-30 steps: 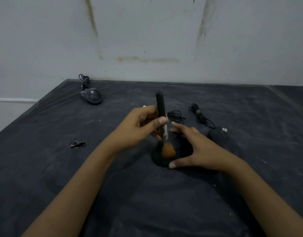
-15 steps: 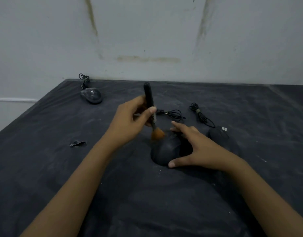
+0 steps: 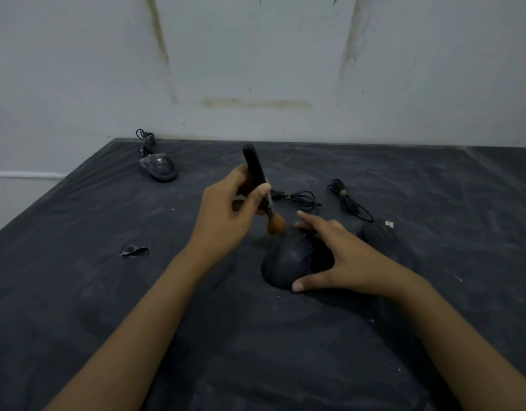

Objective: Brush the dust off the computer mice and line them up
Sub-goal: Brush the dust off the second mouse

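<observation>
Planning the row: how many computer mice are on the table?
3. The far-left mouse sits near the wall, the middle mouse under the right hand, the right mouse just beside that hand; none looks hidden.

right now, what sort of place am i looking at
Likely a bare workroom set up for cleaning, not an office: a stained plain wall, a dusty dark-clothed table, and wired mice laid out, a far mouse and a near mouse beneath a brush.
</observation>
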